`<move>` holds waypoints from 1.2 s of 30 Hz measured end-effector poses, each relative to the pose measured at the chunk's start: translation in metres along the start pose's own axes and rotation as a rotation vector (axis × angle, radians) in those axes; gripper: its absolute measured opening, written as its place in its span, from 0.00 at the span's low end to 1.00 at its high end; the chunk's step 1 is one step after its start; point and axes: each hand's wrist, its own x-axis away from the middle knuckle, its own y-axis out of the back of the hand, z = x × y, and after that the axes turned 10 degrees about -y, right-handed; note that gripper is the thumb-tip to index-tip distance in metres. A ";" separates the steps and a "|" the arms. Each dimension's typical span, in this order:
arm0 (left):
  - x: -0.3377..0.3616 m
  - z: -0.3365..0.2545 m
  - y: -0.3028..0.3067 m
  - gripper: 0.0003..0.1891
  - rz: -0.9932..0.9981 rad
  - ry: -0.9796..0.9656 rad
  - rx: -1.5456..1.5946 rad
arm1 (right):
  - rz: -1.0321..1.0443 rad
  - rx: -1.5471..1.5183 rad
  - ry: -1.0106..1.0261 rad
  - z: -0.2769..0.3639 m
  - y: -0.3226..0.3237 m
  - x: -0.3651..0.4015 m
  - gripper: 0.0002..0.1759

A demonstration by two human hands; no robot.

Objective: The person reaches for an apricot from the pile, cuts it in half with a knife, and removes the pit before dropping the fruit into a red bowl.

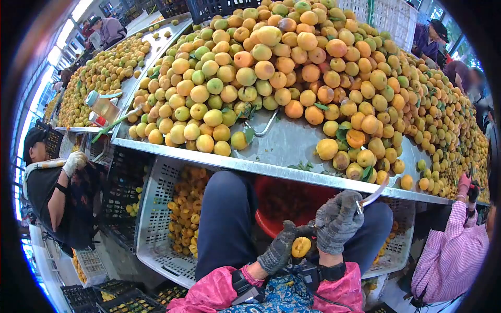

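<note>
My left hand [278, 248], in a grey knitted glove, is closed with an apricot half [301, 247] at its fingers, cut face and hollow toward me. Close beside it, my right hand [339, 221] in a matching glove is closed around a curved knife [373, 196], its blade pointing up and to the right. Both hands are over my lap, just below the metal table edge. Between my knees stands a red bucket [267, 221], its inside dark and hard to make out.
Apricots [271, 68] are heaped on the metal table [282, 148]. A metal hook-like tool [267, 125] lies among them. A plastic crate [151, 229] of apricot halves [183, 214] stands left of my legs. A bottle [103, 106] lies farther left. People sit at left [62, 193] and right [449, 245].
</note>
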 end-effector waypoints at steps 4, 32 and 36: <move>0.002 -0.026 -0.010 0.22 0.069 -0.141 -0.364 | 0.079 0.047 0.048 0.021 0.007 0.001 0.15; -0.264 -0.184 -0.006 0.28 -0.067 -1.028 -2.765 | 0.119 0.011 -0.338 0.065 0.040 -0.043 0.18; -0.263 -0.186 -0.001 0.26 -0.047 -1.126 -2.727 | 0.128 0.042 -0.355 0.069 0.037 -0.041 0.19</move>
